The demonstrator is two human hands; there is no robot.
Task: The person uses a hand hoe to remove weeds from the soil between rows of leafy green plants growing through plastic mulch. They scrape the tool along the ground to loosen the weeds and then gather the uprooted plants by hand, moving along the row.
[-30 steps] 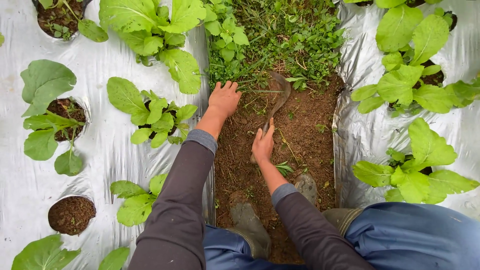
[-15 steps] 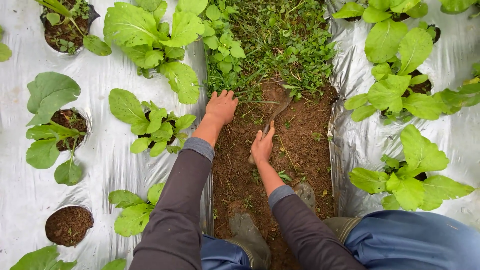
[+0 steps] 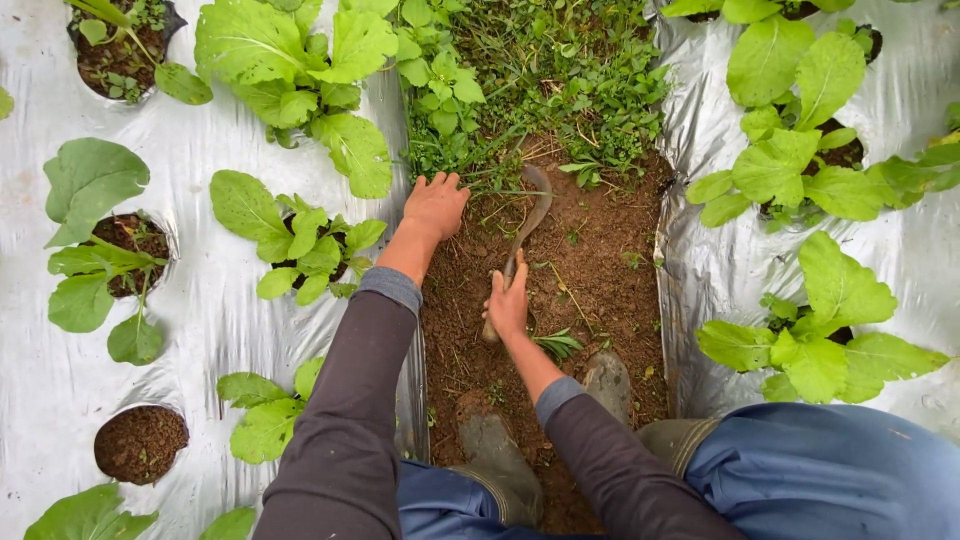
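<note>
The left hand lay spread and empty, palm down, fingertips at the edge of the weeds. The right hand was clenched round the handle of a sickle, whose curved blade reached toward twelve o'clock and rested on the bare soil just short of the green.

Compared with half a second earlier, the blade had come back out of the weed edge and lay plainly in view, and the right hand had drawn nearer the body; the left had hardly shifted. I took that for the end of a pulling cut, the cleared strip gaining a little on the weeds.

From nine o'clock across to three: the left sheet of silver plastic carried about six leafy plants, and one hole near seven o'clock held only earth. In the middle ran the single furrow, with two muddy boots at six o'clock and one sickle. The right sheet showed about three plants, perhaps more at the frame's edge.
</note>
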